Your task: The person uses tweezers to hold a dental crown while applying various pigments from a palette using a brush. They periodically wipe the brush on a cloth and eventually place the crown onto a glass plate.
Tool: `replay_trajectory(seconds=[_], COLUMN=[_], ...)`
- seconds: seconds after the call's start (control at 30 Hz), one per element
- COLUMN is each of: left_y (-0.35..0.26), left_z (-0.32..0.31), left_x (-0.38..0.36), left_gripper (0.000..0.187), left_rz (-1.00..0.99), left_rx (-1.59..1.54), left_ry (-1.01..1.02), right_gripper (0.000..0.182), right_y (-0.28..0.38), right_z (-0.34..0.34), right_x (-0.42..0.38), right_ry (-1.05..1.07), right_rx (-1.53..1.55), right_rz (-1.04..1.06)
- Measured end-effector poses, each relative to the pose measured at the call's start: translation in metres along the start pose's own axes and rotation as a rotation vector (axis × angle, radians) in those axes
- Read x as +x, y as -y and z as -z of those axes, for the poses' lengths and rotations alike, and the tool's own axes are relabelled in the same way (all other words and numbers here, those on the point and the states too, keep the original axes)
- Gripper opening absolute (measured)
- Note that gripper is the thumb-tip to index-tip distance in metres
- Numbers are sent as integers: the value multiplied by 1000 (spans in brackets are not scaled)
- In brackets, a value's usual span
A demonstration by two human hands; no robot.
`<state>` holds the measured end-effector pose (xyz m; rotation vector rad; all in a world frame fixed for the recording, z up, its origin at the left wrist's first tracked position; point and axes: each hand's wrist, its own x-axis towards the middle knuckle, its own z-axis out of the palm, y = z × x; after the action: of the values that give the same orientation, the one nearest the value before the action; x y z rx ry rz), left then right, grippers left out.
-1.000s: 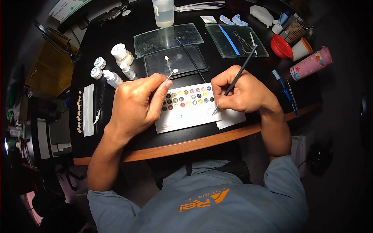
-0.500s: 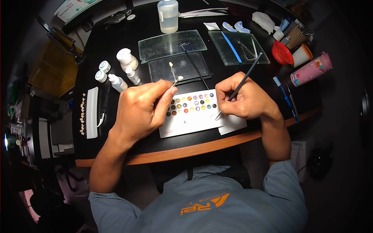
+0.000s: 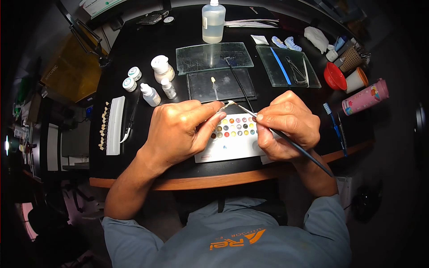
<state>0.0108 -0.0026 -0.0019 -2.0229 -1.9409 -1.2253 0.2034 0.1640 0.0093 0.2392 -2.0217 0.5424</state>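
My left hand (image 3: 181, 127) is closed in a pinch on a thin holder with a small whitish tooth crown (image 3: 230, 103) at its end. Between the thumb and fingers of my right hand (image 3: 290, 127) is a slim paintbrush (image 3: 297, 146) with a dark handle slanting down to the right. Its tip meets or nearly meets the crown; contact is too small to tell. Below both hands lies a white palette card (image 3: 230, 152) with rows of coloured dots, partly covered by them. A second yellowish tooth piece (image 3: 213, 80) on a clear stick is over the dark slab (image 3: 196, 87).
Small bottles (image 3: 150, 94) and jars (image 3: 134, 73) stand at left, beside a strip of tooth-shade tabs (image 3: 104, 127). Behind are a glass plate (image 3: 187, 58) and a large liquid bottle (image 3: 213, 24). At right are a red bowl (image 3: 335, 76), a pink flask (image 3: 364, 97) and a blue toothbrush (image 3: 333, 120).
My right hand has turned the paintbrush from upright over the card to pointing left, bringing its tip up to the crown. The desk has shifted rightward in view.
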Motion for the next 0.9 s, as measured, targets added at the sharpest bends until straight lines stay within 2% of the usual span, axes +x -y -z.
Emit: replay_trajectory(seconds=[0.9], left_y=[0], left_z=[0], left_x=[-1], left_gripper=[19], left_rz=[6], left_rx=[20], left_ry=[23], right_gripper=[21], right_y=[-1], right_z=[-2], right_x=[1], right_ry=[35], right_rx=[-10], right_rz=[5])
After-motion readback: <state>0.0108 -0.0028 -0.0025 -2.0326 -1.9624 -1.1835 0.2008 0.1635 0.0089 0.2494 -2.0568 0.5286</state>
